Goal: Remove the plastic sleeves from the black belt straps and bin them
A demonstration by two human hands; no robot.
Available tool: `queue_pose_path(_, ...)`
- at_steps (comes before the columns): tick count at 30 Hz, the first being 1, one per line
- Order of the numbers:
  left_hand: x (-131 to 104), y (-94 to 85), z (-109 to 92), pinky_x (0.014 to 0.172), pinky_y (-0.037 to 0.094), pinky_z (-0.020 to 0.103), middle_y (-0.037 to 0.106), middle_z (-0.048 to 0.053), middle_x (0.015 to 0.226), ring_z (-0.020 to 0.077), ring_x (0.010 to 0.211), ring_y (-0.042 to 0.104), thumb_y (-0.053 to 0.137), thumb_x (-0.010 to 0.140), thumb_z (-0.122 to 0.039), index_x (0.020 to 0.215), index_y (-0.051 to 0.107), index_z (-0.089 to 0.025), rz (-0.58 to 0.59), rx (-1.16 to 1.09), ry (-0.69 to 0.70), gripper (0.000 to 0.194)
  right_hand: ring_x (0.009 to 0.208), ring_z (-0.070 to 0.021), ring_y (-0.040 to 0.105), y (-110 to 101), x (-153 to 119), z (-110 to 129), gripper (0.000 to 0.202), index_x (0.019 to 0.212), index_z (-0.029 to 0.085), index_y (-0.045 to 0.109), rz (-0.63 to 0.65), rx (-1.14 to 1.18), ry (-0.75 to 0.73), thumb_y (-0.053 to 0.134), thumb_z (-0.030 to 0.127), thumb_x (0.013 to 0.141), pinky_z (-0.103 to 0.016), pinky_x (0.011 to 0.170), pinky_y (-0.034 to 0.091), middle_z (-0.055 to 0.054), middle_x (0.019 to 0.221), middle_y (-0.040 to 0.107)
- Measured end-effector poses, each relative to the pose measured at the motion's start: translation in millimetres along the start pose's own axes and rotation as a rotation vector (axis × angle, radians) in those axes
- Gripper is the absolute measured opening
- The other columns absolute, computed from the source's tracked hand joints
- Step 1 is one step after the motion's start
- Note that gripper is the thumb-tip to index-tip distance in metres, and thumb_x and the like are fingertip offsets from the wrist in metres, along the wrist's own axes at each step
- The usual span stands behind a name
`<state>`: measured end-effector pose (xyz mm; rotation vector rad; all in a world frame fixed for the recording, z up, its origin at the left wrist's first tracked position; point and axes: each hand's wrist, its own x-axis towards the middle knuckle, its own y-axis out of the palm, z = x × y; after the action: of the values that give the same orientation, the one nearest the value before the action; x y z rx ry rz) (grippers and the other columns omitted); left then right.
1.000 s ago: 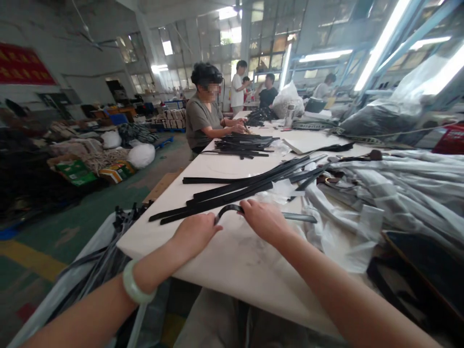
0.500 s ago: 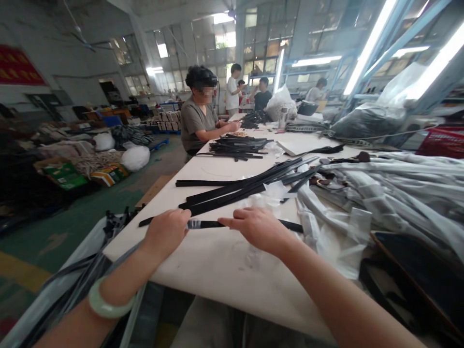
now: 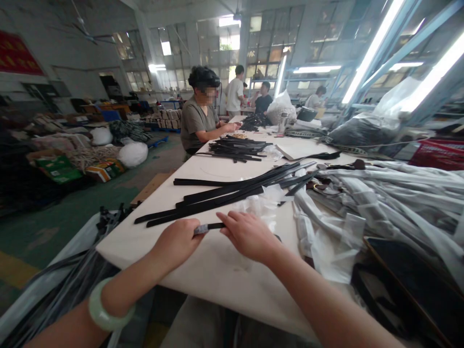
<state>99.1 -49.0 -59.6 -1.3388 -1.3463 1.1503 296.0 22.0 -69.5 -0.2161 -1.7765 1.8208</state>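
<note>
My left hand point(image 3: 181, 240) is closed around a narrow black strap point(image 3: 216, 225) above the near part of the table. A short greyish, shiny wrap point(image 3: 201, 229) sits on the strap just beyond my left fingers. My right hand point(image 3: 248, 236) grips the same strap a little further right, with thumb and fingers bent over it and the forefinger partly raised. A small dark tip shows past my right wrist; most of the strap is hidden by my hands. Several loose black straps point(image 3: 217, 202) lie side by side behind my hands, with crumpled clear plastic point(image 3: 270, 195) against them.
White-wrapped strips point(image 3: 377, 193) are heaped on the right of the pale table point(image 3: 203, 270). Near them lies a dark flat case point(image 3: 409, 275). A bin of black strips point(image 3: 78, 275) stands below the left edge. Across the table sits a co-worker point(image 3: 201, 116) beside a black pile point(image 3: 235, 146).
My left hand has shifted right and slightly down, closer to my right hand. The strap end beyond my right hand is now mostly hidden. Two strap ends show at the left.
</note>
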Motion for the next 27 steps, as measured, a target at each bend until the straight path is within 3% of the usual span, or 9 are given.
queue_pose_path(2,0.5,-3.5,6.6,0.062,0.041,0.029,0.068,0.010,0.081,0.0244,0.079,0.065,0.042,0.090,-0.038,0.074,0.059,-0.018,-0.021,0.111,-0.064,0.030,0.083,-0.0205,0.060,-1.9,1.8,-5.3,0.029,0.110,0.018,0.058,0.023,-0.035,0.083,0.037,0.034,0.100,-0.030,0.068,0.037,-0.006,0.092,0.063)
queue_pose_path(4,1.8,-2.4,2.3,0.062,0.041,0.029,0.068,0.010,0.080,0.0249,0.078,0.065,0.041,0.090,-0.037,0.074,0.058,-0.018,-0.029,0.174,-0.068,0.030,0.081,-0.0200,0.060,-1.0,3.0,-3.9,0.029,0.094,0.018,0.061,0.030,-0.061,0.063,0.038,0.035,0.099,-0.029,0.067,0.036,-0.005,0.088,0.063)
queue_pose_path(9,4.9,9.6,-29.8,0.060,0.040,0.029,0.067,0.008,0.078,0.0237,0.073,0.064,0.044,0.088,-0.030,0.078,0.059,-0.019,-0.051,0.136,0.080,0.021,0.076,-0.0197,0.059,1.7,1.1,8.9,0.033,0.087,0.017,0.057,-0.018,-0.065,-0.065,0.038,0.040,0.099,-0.029,0.063,0.033,-0.005,0.085,0.062)
queue_pose_path(13,6.6,4.1,-20.0,0.059,0.040,0.030,0.067,0.009,0.077,0.0247,0.074,0.064,0.042,0.088,-0.030,0.075,0.058,-0.018,-0.056,0.156,0.003,0.024,0.074,-0.0195,0.060,-6.2,-0.8,-0.3,0.032,0.086,0.017,0.055,-0.027,-0.101,0.060,0.038,0.040,0.099,-0.029,0.060,0.031,-0.005,0.083,0.063)
queue_pose_path(17,8.0,-2.1,-6.2,0.060,0.039,0.028,0.067,0.008,0.075,0.0220,0.073,0.063,0.044,0.087,-0.031,0.069,0.057,-0.018,0.007,0.022,0.014,0.025,0.069,-0.0201,0.062,-6.5,0.9,1.5,0.032,0.084,0.018,0.056,-0.004,-0.119,0.036,0.037,0.039,0.099,-0.029,0.054,0.027,-0.004,0.078,0.065)
queue_pose_path(23,17.8,9.7,-32.2,0.060,0.037,0.027,0.065,0.006,0.073,0.0194,0.069,0.060,0.045,0.082,-0.025,0.072,0.060,-0.017,0.110,-0.185,0.167,0.020,0.065,-0.0196,0.063,2.5,-0.3,11.0,0.025,0.089,0.016,0.055,0.063,-0.110,-0.086,0.040,0.033,0.099,-0.029,0.051,0.022,-0.004,0.078,0.068)
queue_pose_path(27,23.4,-0.7,-16.3,0.062,0.040,0.024,0.062,0.002,0.075,0.0175,0.071,0.057,0.056,0.077,-0.033,0.081,0.061,-0.016,0.307,-0.384,0.250,0.019,0.061,-0.0176,0.061,2.0,-1.0,-5.8,0.024,0.087,0.019,0.058,0.077,-0.128,-0.086,0.042,0.032,0.098,-0.028,0.052,0.020,-0.003,0.070,0.067)
